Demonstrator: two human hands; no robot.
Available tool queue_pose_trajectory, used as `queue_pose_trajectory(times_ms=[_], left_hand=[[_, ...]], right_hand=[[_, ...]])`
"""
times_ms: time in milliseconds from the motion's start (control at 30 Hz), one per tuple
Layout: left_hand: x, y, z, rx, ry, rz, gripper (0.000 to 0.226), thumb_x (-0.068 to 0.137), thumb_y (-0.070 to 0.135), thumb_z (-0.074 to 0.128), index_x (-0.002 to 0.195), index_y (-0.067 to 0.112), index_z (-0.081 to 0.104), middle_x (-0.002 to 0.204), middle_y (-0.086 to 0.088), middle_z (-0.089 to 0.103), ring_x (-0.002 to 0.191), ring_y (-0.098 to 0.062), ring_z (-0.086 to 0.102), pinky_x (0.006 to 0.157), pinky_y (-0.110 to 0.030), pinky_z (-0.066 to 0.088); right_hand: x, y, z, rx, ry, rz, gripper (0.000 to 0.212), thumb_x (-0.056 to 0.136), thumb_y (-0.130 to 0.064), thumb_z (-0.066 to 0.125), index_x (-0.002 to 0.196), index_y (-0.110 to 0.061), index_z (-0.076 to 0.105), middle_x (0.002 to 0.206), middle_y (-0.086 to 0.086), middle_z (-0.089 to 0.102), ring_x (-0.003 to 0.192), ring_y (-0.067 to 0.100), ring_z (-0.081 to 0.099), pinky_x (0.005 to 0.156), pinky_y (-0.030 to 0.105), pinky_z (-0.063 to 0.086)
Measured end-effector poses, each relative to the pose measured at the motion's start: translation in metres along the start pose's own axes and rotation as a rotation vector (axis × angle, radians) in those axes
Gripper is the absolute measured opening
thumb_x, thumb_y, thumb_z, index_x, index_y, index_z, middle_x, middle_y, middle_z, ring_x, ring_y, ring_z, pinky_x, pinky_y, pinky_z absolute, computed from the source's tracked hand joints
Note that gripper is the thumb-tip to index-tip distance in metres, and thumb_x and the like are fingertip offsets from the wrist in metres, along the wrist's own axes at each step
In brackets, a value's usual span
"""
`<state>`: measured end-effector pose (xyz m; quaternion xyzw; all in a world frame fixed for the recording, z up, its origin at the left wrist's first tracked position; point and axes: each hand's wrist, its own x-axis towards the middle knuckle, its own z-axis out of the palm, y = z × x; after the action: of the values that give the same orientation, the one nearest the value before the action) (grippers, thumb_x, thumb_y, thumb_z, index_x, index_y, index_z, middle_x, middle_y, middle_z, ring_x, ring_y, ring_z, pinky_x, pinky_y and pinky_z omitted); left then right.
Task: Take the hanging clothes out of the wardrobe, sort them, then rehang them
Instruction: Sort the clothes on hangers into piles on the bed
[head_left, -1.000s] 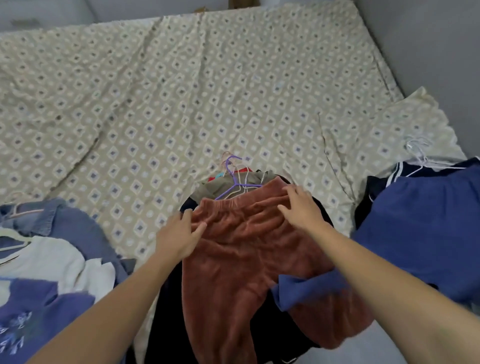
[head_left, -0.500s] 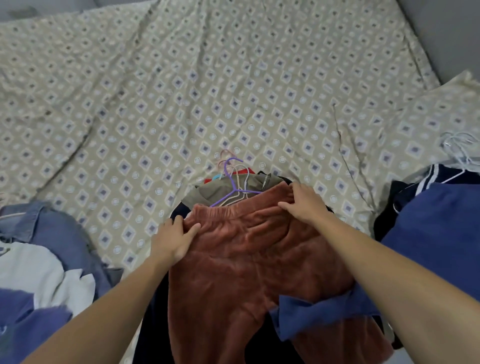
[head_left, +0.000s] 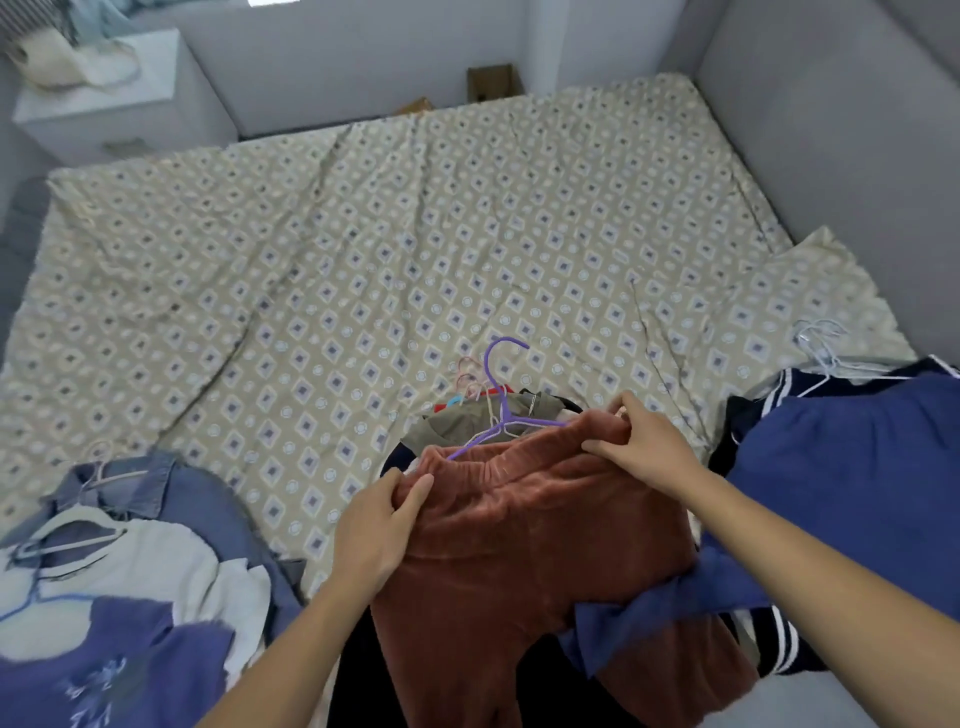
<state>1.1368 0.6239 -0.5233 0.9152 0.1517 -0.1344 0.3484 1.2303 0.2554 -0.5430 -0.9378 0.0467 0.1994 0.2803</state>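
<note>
Sorting step. Left hand (head_left: 375, 525) and right hand (head_left: 641, 447) each hold a clenched grip on the waistband of the rust trousers (head_left: 524, 551), atop the centre pile at 6 o'clock on the bed (head_left: 363, 249). Next move likely requires freeing the purple hanger (head_left: 500, 410).

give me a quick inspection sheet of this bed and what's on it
surface: bed sheet, patterned, wrinkled
job's things: rust trousers atop the middle pile; purple hanger behind the waistband; denim shirt and white top left; blue garment right
clutter: white hangers far right
grippers: left hand and right hand both pinch the waistband
cables: nothing seen
surroundings: grey walls; white cabinet far left
</note>
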Motion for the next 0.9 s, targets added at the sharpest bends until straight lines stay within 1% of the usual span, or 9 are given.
queue_pose_trajectory(times_ms=[133,267,333,433,500,600,733,833,900], left_hand=[[-0.03,0.012,-0.052,-0.019,0.027,0.088,0.058,0.098,0.066,0.054,0.066,0.018,0.046,0.057,0.001,0.053,0.059,-0.013,0.054,0.06,-0.039,0.042],[-0.077,0.026,-0.087,-0.033,0.004,0.226,0.06,0.094,0.069,0.057,0.062,0.021,0.042,0.057,0.004,0.054,0.058,-0.011,0.053,0.058,-0.038,0.041],[-0.107,0.036,-0.098,-0.058,-0.037,0.28,0.057,0.095,0.065,0.061,0.061,0.023,0.042,0.058,0.007,0.055,0.06,-0.012,0.054,0.056,-0.037,0.038],[-0.152,0.048,-0.108,-0.046,-0.089,0.379,0.058,0.095,0.066,0.059,0.064,0.021,0.043,0.058,0.004,0.055,0.062,-0.015,0.057,0.058,-0.038,0.041],[-0.178,0.057,-0.116,-0.04,-0.099,0.438,0.059,0.094,0.069,0.057,0.064,0.02,0.041,0.057,0.003,0.054,0.062,-0.013,0.057,0.058,-0.037,0.04],[-0.205,0.079,-0.128,-0.02,-0.085,0.551,0.065,0.087,0.08,0.045,0.062,0.019,0.042,0.055,0.002,0.054,0.061,-0.015,0.057,0.056,-0.038,0.036],[-0.229,0.113,-0.136,0.019,-0.085,0.675,0.068,0.084,0.083,0.039,0.063,0.018,0.046,0.058,0.0,0.056,0.068,-0.026,0.062,0.058,-0.04,0.041],[-0.246,0.14,-0.133,0.076,-0.06,0.749,0.064,0.09,0.08,0.046,0.071,0.019,0.057,0.065,0.0,0.064,0.077,-0.03,0.067,0.06,-0.04,0.042],[-0.258,0.158,-0.125,0.108,-0.065,0.768,0.058,0.092,0.074,0.052,0.071,0.02,0.055,0.065,0.001,0.063,0.078,-0.029,0.067,0.06,-0.039,0.04]], right_hand=[[-0.06,-0.05,-0.045,0.063,0.043,0.033,0.062,0.069,-0.085,0.067,0.108,-0.04,0.052,0.103,-0.01,0.066,0.095,0.015,0.063,0.084,0.041,0.054],[-0.142,-0.079,-0.085,0.018,0.129,0.065,0.065,0.066,-0.092,0.058,0.091,-0.033,0.06,0.095,-0.007,0.067,0.091,0.019,0.063,0.075,0.039,0.048],[-0.189,-0.082,-0.1,0.029,0.174,0.093,0.064,0.065,-0.092,0.06,0.085,-0.031,0.061,0.091,-0.008,0.067,0.089,0.019,0.062,0.074,0.039,0.047],[-0.259,-0.082,-0.118,0.053,0.218,0.128,0.066,0.064,-0.092,0.061,0.087,-0.031,0.066,0.086,-0.011,0.069,0.086,0.016,0.064,0.071,0.037,0.047],[-0.3,-0.08,-0.126,0.073,0.246,0.143,0.067,0.062,-0.093,0.063,0.09,-0.032,0.07,0.087,-0.011,0.071,0.086,0.013,0.065,0.078,0.04,0.053],[-0.351,-0.074,-0.139,0.081,0.331,0.166,0.063,0.062,-0.091,0.067,0.086,-0.033,0.069,0.085,-0.011,0.071,0.085,0.012,0.066,0.084,0.044,0.054],[-0.406,-0.066,-0.158,0.096,0.482,0.173,0.08,0.057,-0.099,0.063,0.086,-0.025,0.069,0.084,-0.009,0.072,0.083,0.014,0.066,0.082,0.045,0.054],[-0.438,-0.054,-0.171,0.112,0.543,0.158,0.055,0.065,-0.085,0.072,0.092,-0.037,0.072,0.093,-0.019,0.074,0.092,0.006,0.067,0.089,0.042,0.055],[-0.455,-0.041,-0.178,0.115,0.563,0.14,0.044,0.069,-0.079,0.074,0.095,-0.044,0.071,0.098,-0.024,0.074,0.097,0.004,0.067,0.093,0.042,0.055]])
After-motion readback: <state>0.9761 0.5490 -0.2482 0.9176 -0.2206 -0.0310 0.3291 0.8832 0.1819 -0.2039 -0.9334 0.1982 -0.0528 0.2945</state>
